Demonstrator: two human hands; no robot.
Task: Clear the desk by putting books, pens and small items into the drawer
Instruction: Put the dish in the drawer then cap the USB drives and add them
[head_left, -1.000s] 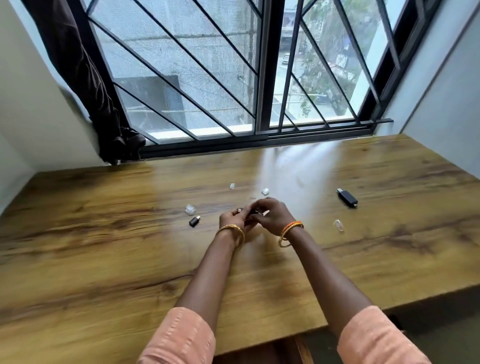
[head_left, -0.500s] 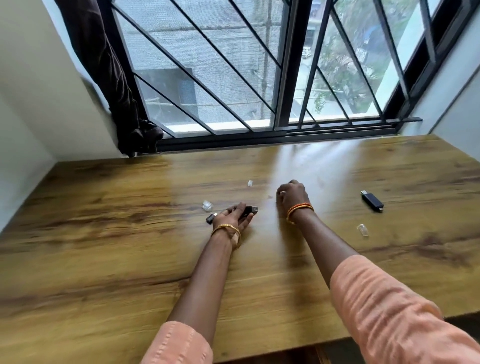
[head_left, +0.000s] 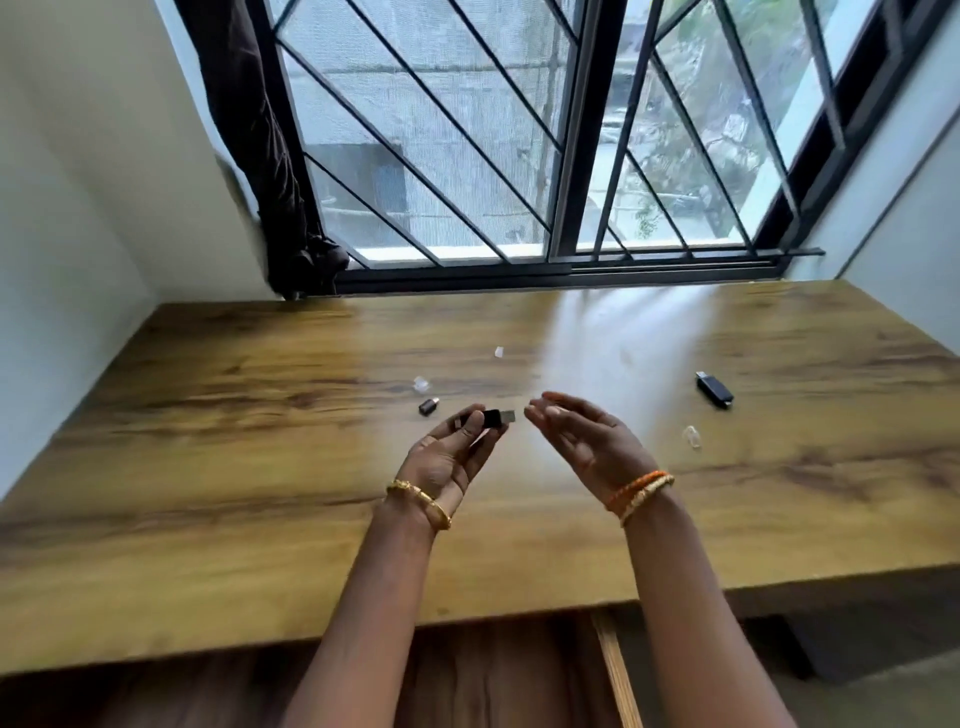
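Note:
My left hand is raised above the wooden desk, palm up, its fingers pinching a small black USB stick whose metal plug points right. My right hand hovers beside it, fingers apart and holding nothing. On the desk lie a short dark USB adapter, a longer black USB stick at the right, and three clear plastic caps: cap, cap and cap.
A barred window runs along the desk's far edge, with a dark curtain bunched at its left corner. White walls close both sides. Below the near edge shows a brown wooden front.
Both hands have lifted off the desk and turned palm inward. The left hand carries the small USB stick up with it; the right hand came away from the desk with nothing in it.

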